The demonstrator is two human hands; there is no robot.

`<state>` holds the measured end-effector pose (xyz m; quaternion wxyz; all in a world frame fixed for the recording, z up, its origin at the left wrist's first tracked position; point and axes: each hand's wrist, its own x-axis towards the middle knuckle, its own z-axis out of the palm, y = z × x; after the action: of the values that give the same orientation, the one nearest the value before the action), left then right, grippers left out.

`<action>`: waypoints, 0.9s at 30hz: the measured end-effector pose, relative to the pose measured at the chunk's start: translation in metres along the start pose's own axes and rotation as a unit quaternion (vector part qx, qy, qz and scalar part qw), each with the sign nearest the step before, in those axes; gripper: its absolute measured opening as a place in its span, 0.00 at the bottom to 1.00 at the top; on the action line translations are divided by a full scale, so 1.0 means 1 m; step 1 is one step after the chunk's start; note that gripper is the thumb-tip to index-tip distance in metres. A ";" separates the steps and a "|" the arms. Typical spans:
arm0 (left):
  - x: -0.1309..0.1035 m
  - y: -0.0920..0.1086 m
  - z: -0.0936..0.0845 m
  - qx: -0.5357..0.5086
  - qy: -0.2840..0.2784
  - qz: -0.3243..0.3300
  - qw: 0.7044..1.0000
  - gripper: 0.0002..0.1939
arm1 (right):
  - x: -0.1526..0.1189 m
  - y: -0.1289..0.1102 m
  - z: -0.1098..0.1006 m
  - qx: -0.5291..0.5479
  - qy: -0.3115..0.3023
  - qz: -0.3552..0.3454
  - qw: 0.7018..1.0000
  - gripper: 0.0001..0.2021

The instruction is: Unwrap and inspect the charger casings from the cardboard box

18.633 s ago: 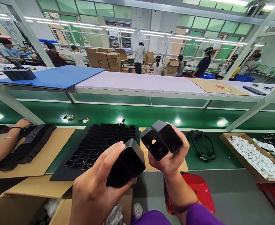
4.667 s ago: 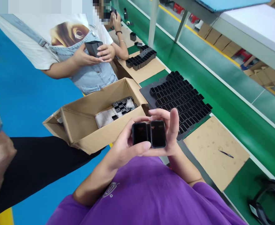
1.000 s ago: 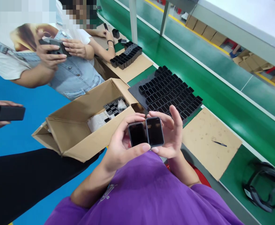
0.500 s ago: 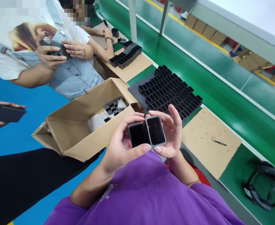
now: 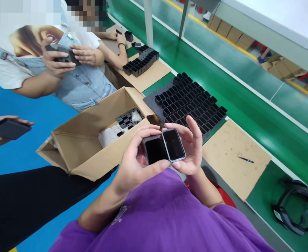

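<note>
My left hand (image 5: 135, 161) is wrapped round a dark, open-topped rectangular case (image 5: 155, 151), its thumb along the near edge. Against the right side of that case, my right hand (image 5: 193, 150) grips a second black case with a pale rim (image 5: 174, 145) between thumb and fingers, one finger raised. The two cases touch side by side, with their dark faces turned up toward me. Beyond my hands, rows of black rectangular cases (image 5: 190, 101) stand on a dark sheet on the green table.
An open cardboard box (image 5: 90, 150) with black parts and white wrapping lies to the left. Tweezers (image 5: 245, 159) rest on a cardboard sheet (image 5: 232, 175) at right, near a black headset (image 5: 295, 206). Other people's hands (image 5: 56, 63) hold dark parts at upper left and far left.
My hands and the two cases have tilted and shifted very slightly. At the far left, another person's hand has turned its dark part a little and moved right.
</note>
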<state>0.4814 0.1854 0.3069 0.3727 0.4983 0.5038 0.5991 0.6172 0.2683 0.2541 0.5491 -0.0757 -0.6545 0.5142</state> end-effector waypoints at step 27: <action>0.005 -0.008 -0.009 0.047 -0.002 -0.059 0.997 0.28 | 0.001 -0.010 -0.023 -0.065 -0.109 0.021 0.992 0.36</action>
<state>0.4713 0.1897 0.2997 0.3844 0.4855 0.5592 0.5512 0.6400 0.2779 0.2591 0.4579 -0.0683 -0.7406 0.4870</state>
